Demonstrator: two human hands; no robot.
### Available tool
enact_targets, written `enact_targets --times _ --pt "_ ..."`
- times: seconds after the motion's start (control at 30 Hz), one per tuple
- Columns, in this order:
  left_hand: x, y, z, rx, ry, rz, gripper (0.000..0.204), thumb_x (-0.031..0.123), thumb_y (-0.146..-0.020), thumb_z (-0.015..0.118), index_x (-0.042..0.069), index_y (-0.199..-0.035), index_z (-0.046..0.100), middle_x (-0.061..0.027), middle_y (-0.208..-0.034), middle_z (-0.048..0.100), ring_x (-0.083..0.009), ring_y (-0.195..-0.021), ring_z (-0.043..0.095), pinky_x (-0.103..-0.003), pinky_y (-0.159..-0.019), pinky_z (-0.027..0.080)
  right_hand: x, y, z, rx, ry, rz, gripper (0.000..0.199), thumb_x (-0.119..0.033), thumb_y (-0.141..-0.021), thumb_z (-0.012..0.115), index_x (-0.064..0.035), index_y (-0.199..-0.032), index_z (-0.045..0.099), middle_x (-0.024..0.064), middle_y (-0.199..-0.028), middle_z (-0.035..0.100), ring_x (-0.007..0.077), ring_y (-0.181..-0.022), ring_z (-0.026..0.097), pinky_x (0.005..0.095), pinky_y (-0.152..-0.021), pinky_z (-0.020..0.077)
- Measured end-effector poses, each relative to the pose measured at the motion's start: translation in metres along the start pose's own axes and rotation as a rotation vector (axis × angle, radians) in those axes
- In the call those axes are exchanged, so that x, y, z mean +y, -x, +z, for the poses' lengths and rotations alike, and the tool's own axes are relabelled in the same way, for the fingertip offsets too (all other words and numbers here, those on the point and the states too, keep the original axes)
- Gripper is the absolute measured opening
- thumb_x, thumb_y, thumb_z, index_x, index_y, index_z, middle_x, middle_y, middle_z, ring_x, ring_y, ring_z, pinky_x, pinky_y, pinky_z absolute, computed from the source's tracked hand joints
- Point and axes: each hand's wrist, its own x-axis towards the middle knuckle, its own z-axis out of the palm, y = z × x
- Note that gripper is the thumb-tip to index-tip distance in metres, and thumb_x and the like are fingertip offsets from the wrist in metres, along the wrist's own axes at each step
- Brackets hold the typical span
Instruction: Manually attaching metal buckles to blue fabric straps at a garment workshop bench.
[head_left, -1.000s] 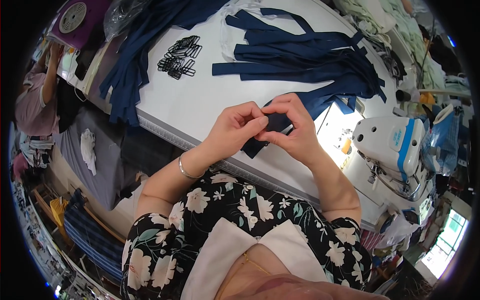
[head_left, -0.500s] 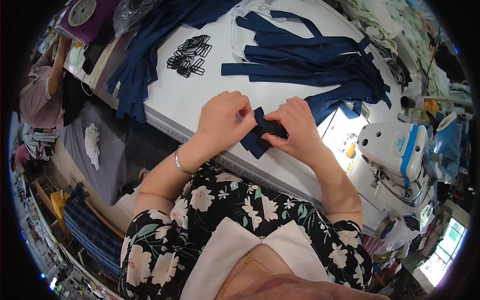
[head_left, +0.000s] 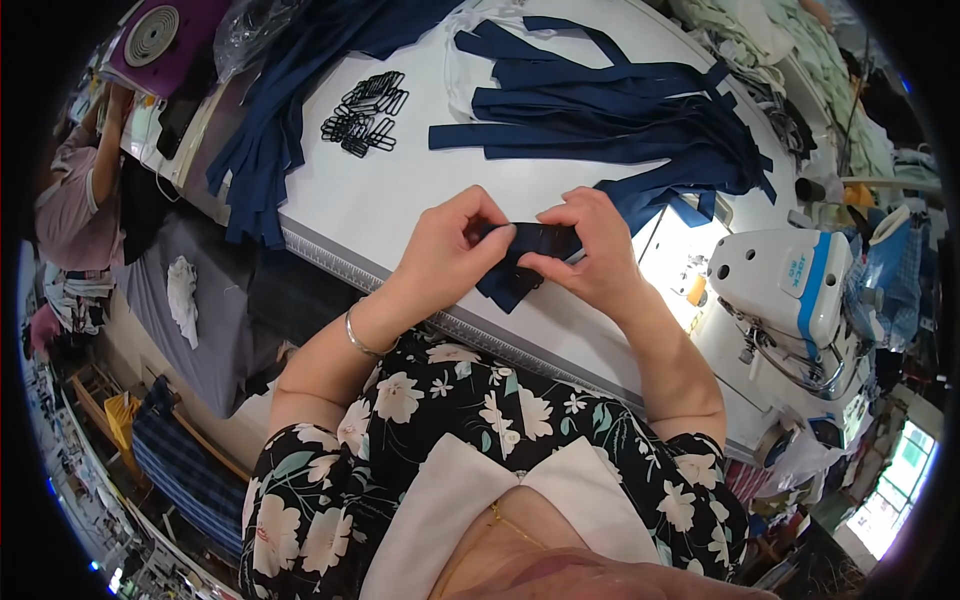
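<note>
- The white table (head_left: pixel 365 205) spreads under and to the left of the sewing machine, with a ruler (head_left: pixel 335 262) along its near edge.
- A broad bunch of dark blue cloth strips (head_left: pixel 610 110) lies on the table beyond the sewing machine and to its left; its lower part runs down toward the right hand.
- Another bunch of blue strips (head_left: pixel 265 150) is far to the left of the sewing machine, its ends hanging over the table edge.
- The sewing machine (head_left: pixel 775 280), white with a blue band, stands on the right part of the table; bright light falls just left of it.
- The left hand (head_left: pixel 447 243), farther left of the sewing machine than the other, pinches the left end of a short dark strip between thumb and forefinger.
- The right hand (head_left: pixel 600 250), nearer the sewing machine, grips the same strip, thumb below and forefinger above.
- The held strip (head_left: pixel 535 242) is left of the sewing machine, stretched between both hands above the table, with a dark blue piece hanging below it.
- A heap of black buckles (head_left: pixel 362 115) lies well left of the sewing machine, beyond the hands.
- A silver bracelet (head_left: pixel 352 332) circles the left wrist, left of the sewing machine.
</note>
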Motion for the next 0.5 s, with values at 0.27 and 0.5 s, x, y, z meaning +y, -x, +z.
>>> enact_targets --times 0.27,0.5 --pt "0.003 -0.025 -0.021 0.466 -0.912 0.572 0.016 0.015 -0.081 0.068 0.008 -0.095 0.063 -0.0062 -0.095 0.059 -0.0278 -0.082 0.058 -0.036 -0.067 0.048 0.007 -0.003 -0.004 -0.223 0.175 -0.086 0.042 -0.041 -0.064 0.081 -0.0121 -0.091 0.066 0.0030 -0.090 0.059 0.0262 -0.084 0.055 0.0398 -0.088 0.0395" --pt "-0.011 -0.052 -0.045 0.417 -1.258 0.407 0.014 0.007 -0.084 0.061 0.007 -0.098 0.059 -0.0089 -0.101 0.060 -0.0278 -0.086 0.059 -0.038 -0.070 0.048 0.012 -0.003 -0.001 -0.107 0.140 -0.100 0.036 -0.038 -0.067 0.080 -0.0113 -0.088 0.067 0.0027 -0.091 0.060 0.0257 -0.087 0.055 0.0392 -0.084 0.0424"
